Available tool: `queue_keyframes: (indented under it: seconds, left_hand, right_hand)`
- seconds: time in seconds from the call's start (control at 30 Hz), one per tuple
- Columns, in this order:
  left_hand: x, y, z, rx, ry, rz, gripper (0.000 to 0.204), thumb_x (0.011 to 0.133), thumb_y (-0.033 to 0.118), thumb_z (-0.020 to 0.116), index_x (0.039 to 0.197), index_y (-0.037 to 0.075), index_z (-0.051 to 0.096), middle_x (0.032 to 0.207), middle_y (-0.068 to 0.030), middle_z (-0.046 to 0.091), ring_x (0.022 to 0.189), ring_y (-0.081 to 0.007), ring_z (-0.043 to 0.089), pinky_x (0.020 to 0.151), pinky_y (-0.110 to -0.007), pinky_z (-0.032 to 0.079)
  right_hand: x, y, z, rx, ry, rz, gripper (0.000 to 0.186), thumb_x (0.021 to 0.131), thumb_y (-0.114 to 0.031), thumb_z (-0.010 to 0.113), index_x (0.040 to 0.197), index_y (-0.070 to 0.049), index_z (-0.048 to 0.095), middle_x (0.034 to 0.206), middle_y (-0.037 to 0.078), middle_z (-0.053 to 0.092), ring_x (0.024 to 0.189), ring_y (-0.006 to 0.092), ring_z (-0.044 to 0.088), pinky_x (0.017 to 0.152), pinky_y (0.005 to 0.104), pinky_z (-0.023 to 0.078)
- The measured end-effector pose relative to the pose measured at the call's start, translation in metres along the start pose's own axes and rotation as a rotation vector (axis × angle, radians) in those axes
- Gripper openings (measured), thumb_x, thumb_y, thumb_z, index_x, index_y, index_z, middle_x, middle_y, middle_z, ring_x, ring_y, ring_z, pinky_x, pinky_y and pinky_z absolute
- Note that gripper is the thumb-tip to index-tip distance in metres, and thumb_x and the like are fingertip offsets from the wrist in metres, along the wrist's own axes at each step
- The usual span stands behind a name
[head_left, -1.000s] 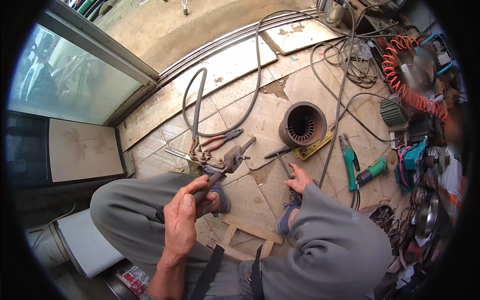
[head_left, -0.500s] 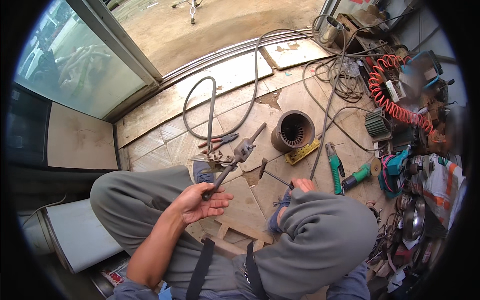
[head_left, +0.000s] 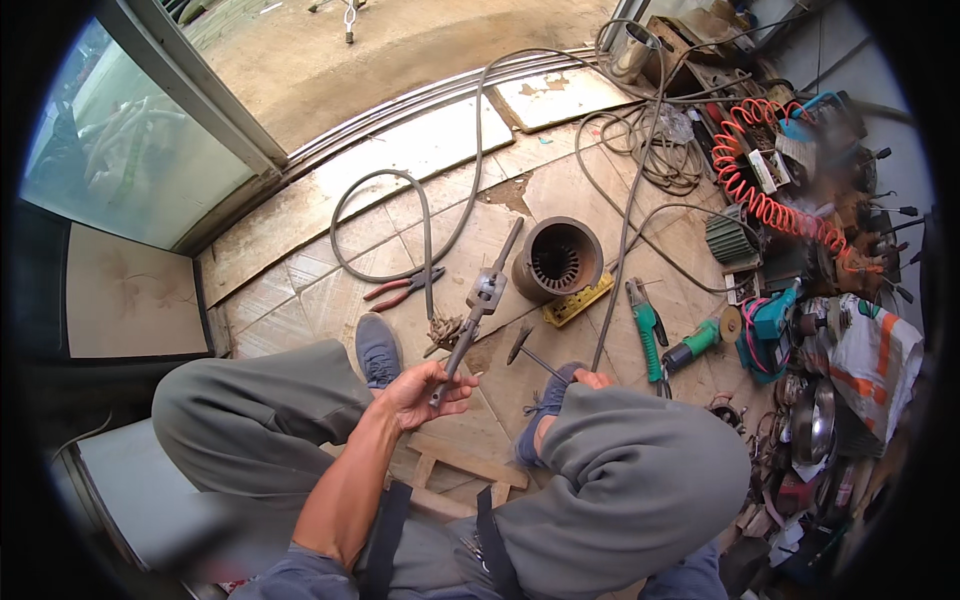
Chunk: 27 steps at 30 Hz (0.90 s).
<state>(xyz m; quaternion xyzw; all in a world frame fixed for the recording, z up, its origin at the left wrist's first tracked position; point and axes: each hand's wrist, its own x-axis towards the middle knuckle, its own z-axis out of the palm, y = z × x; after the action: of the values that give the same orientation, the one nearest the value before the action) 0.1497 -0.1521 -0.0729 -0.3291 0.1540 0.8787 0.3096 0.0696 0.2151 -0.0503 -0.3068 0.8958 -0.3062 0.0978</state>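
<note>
My left hand grips the near end of a long metal bar with a block in its middle, which looks like a tap wrench; its far end points away from me, beside a hollow metal cylinder with ribs inside. My right hand, partly hidden behind my right knee, is closed on a slag hammer with a thin handle. The hammer's head hangs over the tiles between my shoes. Under the bar, close to my left shoe, lies a ground clamp on a thick cable.
Red-handled pliers lie by the looped cable. A yellow level touches the cylinder. To the right are a green electrode holder, a green angle grinder, a coiled orange hose and piled parts. A wooden frame sits between my legs.
My view has shifted a little to the right. My left hand has tilted the tap wrench more upright, its far end nearer the cylinder. The right hand still holds the slag hammer.
</note>
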Motion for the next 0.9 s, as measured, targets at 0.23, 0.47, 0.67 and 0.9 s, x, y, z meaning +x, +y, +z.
queue_keyframes:
  seconds: [0.23,0.47,0.67,0.9]
  left_hand:
    - [0.022,0.002,0.015,-0.056,0.132,-0.114,0.013,0.100,0.022,0.049,0.095,0.009,0.050,0.074,0.0012,0.041,0.050,-0.0046,0.031,0.037,-0.019,0.025]
    - [-0.005,0.001,0.051,-0.320,-0.033,-0.132,0.028,0.109,0.035,0.041,0.096,0.012,0.050,0.069,0.0043,0.038,0.048,-0.0050,0.030,0.037,-0.020,0.026]
    - [-0.067,-0.006,0.111,-0.227,0.124,-0.009,0.017,0.106,0.019,0.043,0.107,0.005,0.052,0.072,0.0039,0.042,0.050,-0.0042,0.036,0.042,-0.021,0.033]
    - [-0.110,-0.023,0.133,0.230,0.294,0.192,0.031,0.095,0.009,0.043,0.125,0.000,0.050,0.081,-0.0041,0.051,0.053,-0.0101,0.044,0.049,-0.031,0.046]
  right_hand:
    - [-0.021,0.016,-0.034,-0.053,-0.187,0.088,0.029,0.077,-0.014,0.072,0.101,0.001,0.066,0.074,0.021,0.063,0.072,0.0415,0.062,0.064,0.0447,0.047]
    - [-0.017,0.037,-0.070,-0.090,-0.350,0.245,0.028,0.077,-0.014,0.072,0.099,0.002,0.067,0.073,0.022,0.064,0.070,0.0415,0.063,0.063,0.0438,0.048]
    - [0.006,0.012,-0.173,-0.059,-0.154,0.718,0.024,0.077,-0.010,0.073,0.094,0.006,0.068,0.071,0.016,0.067,0.062,0.0243,0.066,0.056,0.0364,0.050]
    - [0.044,-0.100,-0.237,0.286,0.157,0.615,0.020,0.082,-0.004,0.070,0.098,0.004,0.060,0.071,0.004,0.060,0.054,0.0095,0.057,0.050,0.0250,0.046]
